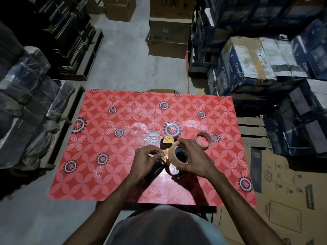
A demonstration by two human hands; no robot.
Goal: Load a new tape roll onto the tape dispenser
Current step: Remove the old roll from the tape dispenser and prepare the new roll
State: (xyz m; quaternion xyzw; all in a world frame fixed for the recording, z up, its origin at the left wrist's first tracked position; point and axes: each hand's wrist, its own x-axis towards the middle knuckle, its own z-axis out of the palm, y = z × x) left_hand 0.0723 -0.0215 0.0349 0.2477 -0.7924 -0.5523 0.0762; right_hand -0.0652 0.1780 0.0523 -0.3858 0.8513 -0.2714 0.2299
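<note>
Stacked cartons (247,66) and wrapped bundles (26,96) are seen crowding a dim storeroom, and at the centre a table (106,174) covered in a red flowered cloth is laid out under the camera. Near the middle of that cloth the roll (177,155) is held upright on its edge, gripped by the right hand (192,159), whose fingers are curled over the top and near side of the ring. The left hand (147,159) is pinched narrow, thumb and fingertips closed together just left of the roll; whether the loose tape end is caught between them cannot be told. Directly beneath and behind both hands the dispenser (167,144) is lying on the table, its yellowish metal plate showing above the roll and its dark handle running down toward the body between the wrists. The roll is held just over the dispenser's dark hub, not seated on it as far as can be seen. To the right, a second roll (203,140) is left lying flat on the cloth, apart from the hand. To the left of the dispenser a clear wrapper (139,134) with a round printed label (153,138) is spread out on the table. Flattened cardboard (283,183) is seen on the floor at the right.
</note>
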